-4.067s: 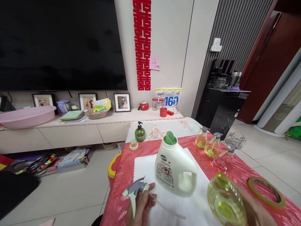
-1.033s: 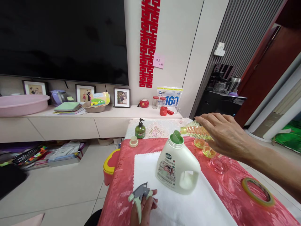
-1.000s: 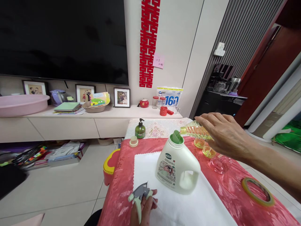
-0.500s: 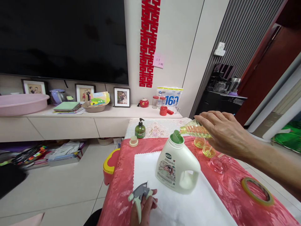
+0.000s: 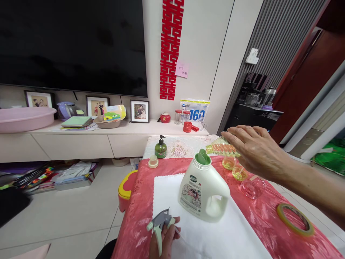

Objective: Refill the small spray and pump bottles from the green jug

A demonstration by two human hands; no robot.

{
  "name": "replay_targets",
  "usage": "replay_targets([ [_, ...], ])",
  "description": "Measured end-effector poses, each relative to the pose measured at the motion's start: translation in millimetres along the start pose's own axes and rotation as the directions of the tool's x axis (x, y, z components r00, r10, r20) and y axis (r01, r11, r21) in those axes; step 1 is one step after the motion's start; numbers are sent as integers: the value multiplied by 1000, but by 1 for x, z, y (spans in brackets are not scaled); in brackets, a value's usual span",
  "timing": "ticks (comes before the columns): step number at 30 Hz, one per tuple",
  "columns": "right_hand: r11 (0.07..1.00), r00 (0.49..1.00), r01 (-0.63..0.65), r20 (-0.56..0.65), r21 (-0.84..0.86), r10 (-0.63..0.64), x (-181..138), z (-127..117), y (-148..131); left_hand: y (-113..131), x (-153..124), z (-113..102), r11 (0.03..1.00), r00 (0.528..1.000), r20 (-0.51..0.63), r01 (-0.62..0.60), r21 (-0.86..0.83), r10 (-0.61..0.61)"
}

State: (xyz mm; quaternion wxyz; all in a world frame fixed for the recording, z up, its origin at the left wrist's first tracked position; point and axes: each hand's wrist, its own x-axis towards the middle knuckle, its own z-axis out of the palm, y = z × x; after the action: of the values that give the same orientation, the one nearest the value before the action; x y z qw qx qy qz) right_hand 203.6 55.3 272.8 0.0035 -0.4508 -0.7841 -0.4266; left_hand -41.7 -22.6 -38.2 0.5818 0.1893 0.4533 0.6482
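Note:
My right hand grips a clear ribbed bottle with a yellowish look, tipped nearly level. Its mouth is at the green spout of a pale, handled detergent jug; whether they touch I cannot tell. That jug stands upright and uncapped on a white cloth. Low in the view, my left hand is closed around a grey and pale green trigger spray head, whose thin tube points to the lower right.
Right of the jug are small cups of yellow liquid, a clear pink dish and a tape roll. A green pump bottle and a pale cap stand at the left. A yellow-red stool touches the table side.
My right hand and the bottle have shifted slightly to the left. My left hand, the spray head and the jug stay in place.

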Motion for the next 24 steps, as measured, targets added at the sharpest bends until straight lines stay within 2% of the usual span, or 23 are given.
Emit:
replay_targets([
  [24,991,993,112,-37,-73,-115,12,-10,-3,-3,3,-3,1000,1000,11,6,6,-6],
])
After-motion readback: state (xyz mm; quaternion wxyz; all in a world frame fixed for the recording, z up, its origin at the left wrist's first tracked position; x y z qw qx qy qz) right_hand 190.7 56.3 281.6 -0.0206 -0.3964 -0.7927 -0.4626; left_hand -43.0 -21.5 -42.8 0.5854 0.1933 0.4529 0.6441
